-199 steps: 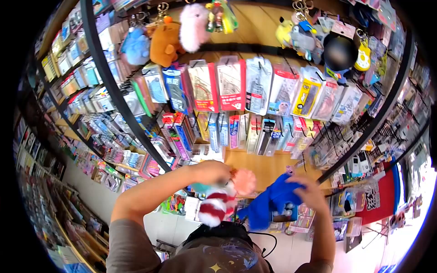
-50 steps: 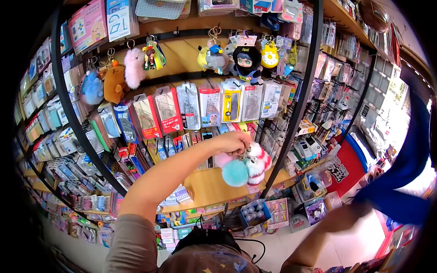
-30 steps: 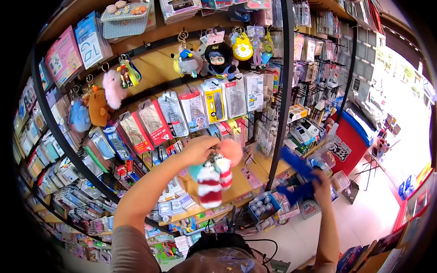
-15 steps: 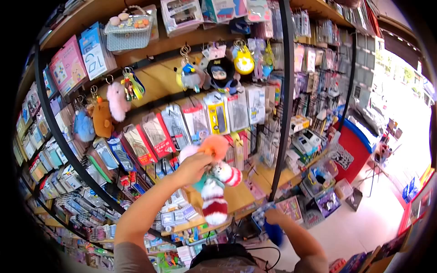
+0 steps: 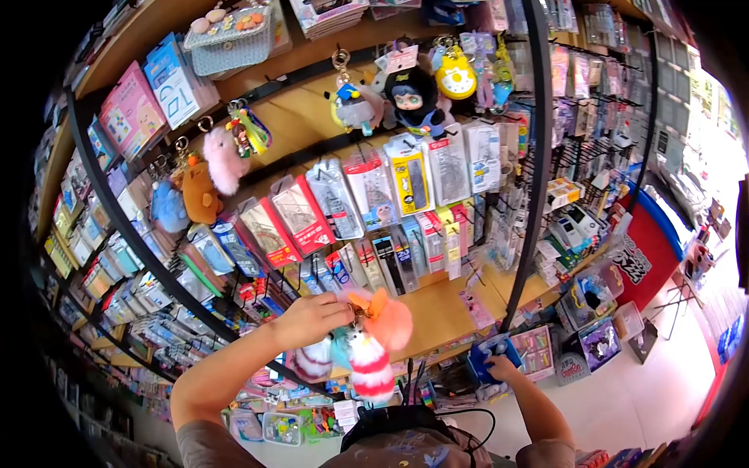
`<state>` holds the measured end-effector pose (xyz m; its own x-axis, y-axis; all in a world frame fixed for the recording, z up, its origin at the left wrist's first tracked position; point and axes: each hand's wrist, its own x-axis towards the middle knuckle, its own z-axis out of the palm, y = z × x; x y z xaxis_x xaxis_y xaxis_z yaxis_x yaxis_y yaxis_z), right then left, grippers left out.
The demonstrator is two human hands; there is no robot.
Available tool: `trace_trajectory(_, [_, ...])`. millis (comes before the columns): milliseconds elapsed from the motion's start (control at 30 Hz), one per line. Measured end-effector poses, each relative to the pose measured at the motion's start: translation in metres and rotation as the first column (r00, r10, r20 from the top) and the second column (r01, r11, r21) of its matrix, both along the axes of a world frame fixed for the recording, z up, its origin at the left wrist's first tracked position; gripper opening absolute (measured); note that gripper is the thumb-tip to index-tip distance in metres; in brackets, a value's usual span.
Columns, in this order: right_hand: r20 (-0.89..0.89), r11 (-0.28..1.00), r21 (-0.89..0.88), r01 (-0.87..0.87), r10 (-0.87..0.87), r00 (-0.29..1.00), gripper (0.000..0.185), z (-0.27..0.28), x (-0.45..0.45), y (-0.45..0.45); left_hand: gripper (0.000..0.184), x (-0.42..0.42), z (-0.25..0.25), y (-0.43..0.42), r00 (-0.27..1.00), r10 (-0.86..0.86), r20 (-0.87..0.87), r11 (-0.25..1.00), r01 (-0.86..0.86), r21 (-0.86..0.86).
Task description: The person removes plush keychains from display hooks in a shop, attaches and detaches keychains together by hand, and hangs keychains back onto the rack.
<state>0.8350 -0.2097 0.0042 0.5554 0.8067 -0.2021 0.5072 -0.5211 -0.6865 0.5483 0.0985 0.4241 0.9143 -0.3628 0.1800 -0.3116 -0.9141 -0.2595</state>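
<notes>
My left hand (image 5: 310, 320) is closed around the metal clasps of a bunch of fluffy plush keychains. An orange pom-pom (image 5: 392, 325), a red-and-white striped plush (image 5: 370, 373), a teal fluffy one (image 5: 340, 349) and a grey-and-white striped one (image 5: 314, 359) hang below it in front of the shelf. Lower right, my right hand (image 5: 501, 368) is bent over a dark-blue, cloth-like item (image 5: 484, 362) at a blue box (image 5: 509, 349). Its fingers appear to grip that item, partly hidden.
Other plush keychains, such as a brown one (image 5: 200, 193) and a pink one (image 5: 225, 162), hang from hooks above. Packaged goods fill the shelf, with a black upright post (image 5: 537, 156) at right. Bins (image 5: 597, 347) stand on the floor beyond; a black cable (image 5: 485, 421) loops nearby.
My left hand has come lower with the plush bunch, which has swung round. My right hand has moved up and right with the blue item to the blue box. The view has shifted.
</notes>
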Motion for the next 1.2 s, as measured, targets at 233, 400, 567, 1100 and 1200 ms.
trace_trajectory(233, [-0.104, 0.879, 0.271, 0.391, -0.377, 0.920, 0.028, 0.040, 0.028, 0.132, 0.031, -0.018, -0.004, -0.002, 0.984, 0.161, 0.076, 0.945, -0.131, -0.298])
trace_trajectory(400, [-0.372, 0.732, 0.547, 0.406, -0.222, 0.901, 0.035, 0.046, 0.049, 0.197, 0.031, -0.026, 0.002, -0.004, 0.957, 0.251, 0.148, 0.936, -0.201, -0.288])
trace_trajectory(567, [-0.263, 0.853, 0.500, 0.149, -0.014, 0.965, 0.035, 0.073, 0.009, 0.227, 0.028, -0.032, -0.003, -0.005, 0.881, 0.352, 0.316, 0.908, -0.238, -0.346])
trace_trajectory(1100, [-0.831, 0.948, 0.219, 0.229, 0.059, 0.552, 0.021, 0.079, -0.051, 0.164, 0.017, 0.001, 0.063, 0.018, 0.823, 0.568, 0.006, 0.503, -0.341, -0.794])
trace_trajectory(1200, [-0.833, 0.940, 0.197, 0.277, 0.012, 0.554, 0.020, 0.067, -0.048, 0.149, 0.016, 0.001, 0.069, 0.021, 0.813, 0.582, -0.006, 0.515, -0.375, -0.771])
